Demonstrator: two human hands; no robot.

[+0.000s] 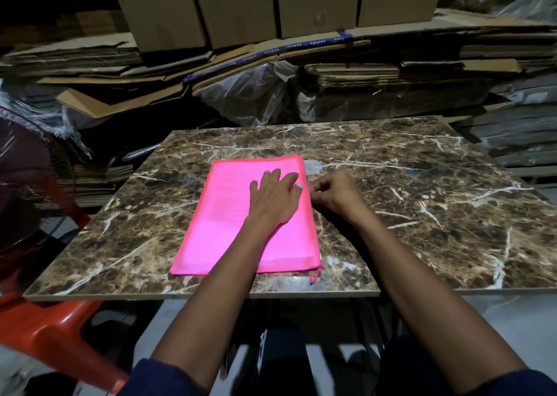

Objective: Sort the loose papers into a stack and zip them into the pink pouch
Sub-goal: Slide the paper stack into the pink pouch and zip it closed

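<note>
Head view. The pink pouch [238,217] lies flat at the centre of the frame on a brown marble-patterned table [422,202], its long side running from the near table edge toward the far one. Pale sheets, the papers [229,190], show faintly through the translucent pink cover, inside the pouch. The left hand [275,195] rests palm down on the upper right part of the pouch, fingers straight and spread, pressing it flat. The right hand [331,192] sits just beside the pouch's right edge, fingers curled inward with the tips together at that edge; whether they pinch the zipper slider cannot be told. A pink zipper pull [315,276] hangs at the pouch's lower right corner, near the front edge of the table. Flattened cardboard [211,63] and upright boxes [316,3] fill the upper part of the frame; a red plastic chair [60,332] stands at lower left.
</note>
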